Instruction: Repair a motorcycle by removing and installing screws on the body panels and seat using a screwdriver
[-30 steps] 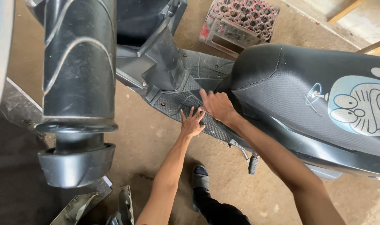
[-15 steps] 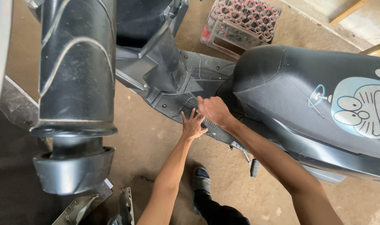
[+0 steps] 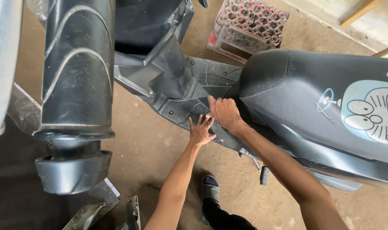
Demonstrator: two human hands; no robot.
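A dark scooter stands below me, seen from above. My left hand lies flat with fingers spread on the edge of the textured black footboard. My right hand rests just beyond it on the same footboard, fingers bent against the panel beside the front of the black seat. Neither hand holds a loose object. A cartoon sticker marks the seat cover at the right.
The scooter's handlebar grip fills the left foreground. A red crate of bottles stands on the concrete floor at the back. Metal scraps lie at lower left. My shoe and a footpeg are below the footboard.
Both hands stay on the footboard; my right hand has shifted slightly along the panel and the view has drifted a little.
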